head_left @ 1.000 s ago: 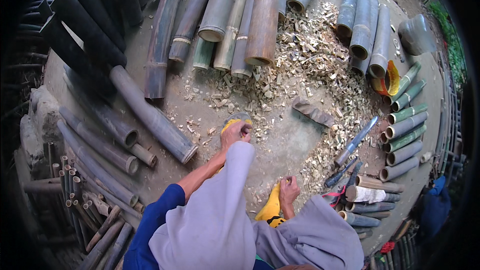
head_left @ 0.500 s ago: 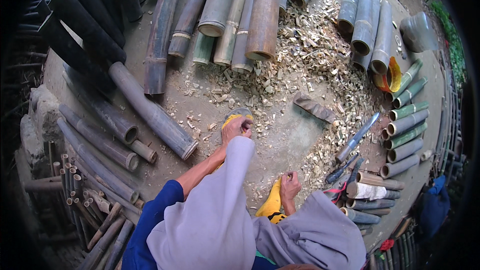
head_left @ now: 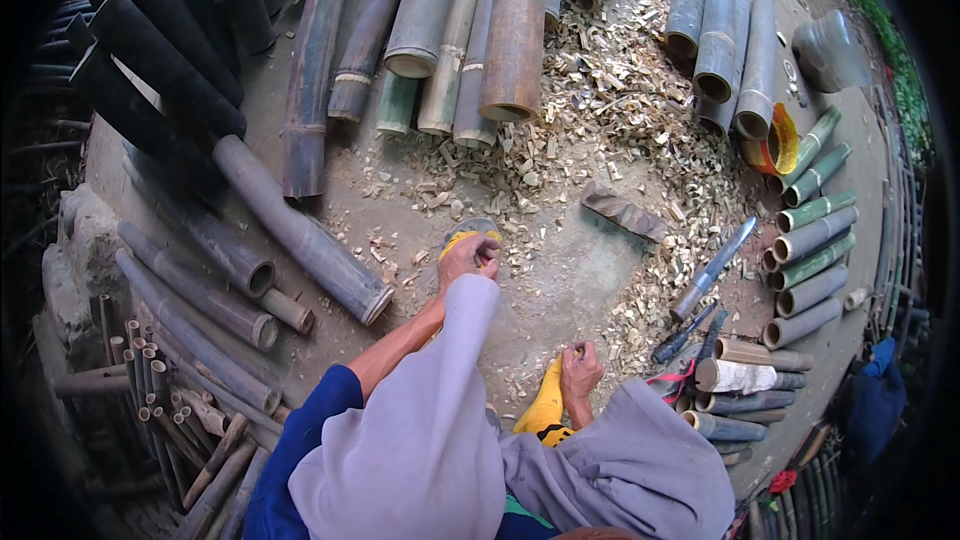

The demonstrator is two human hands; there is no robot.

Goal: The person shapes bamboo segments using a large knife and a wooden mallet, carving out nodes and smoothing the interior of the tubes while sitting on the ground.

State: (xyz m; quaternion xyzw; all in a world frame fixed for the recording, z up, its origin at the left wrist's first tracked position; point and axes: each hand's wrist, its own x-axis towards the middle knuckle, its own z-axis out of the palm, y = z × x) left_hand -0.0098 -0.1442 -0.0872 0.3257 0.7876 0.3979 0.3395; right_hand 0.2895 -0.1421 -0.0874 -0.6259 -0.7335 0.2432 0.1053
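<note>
Evidently, the left hand [head_left: 468,258] is bent into a narrow curl, and I cannot tell whether its fingers pinch anything; yellow-and-grey footwear [head_left: 482,225] shows just beyond its knuckles. The right hand [head_left: 580,372] is likewise curled, its grip unclear, with a yellow sock [head_left: 545,402] immediately left of those fingers. Farther right of them lies a long-bladed knife [head_left: 714,270], and ahead of them a rough brown block [head_left: 622,213]. Pale wood chips [head_left: 610,100] spread ahead of both hands' fingers, while a thick bamboo pole [head_left: 300,230] slants left of the left ones.
</note>
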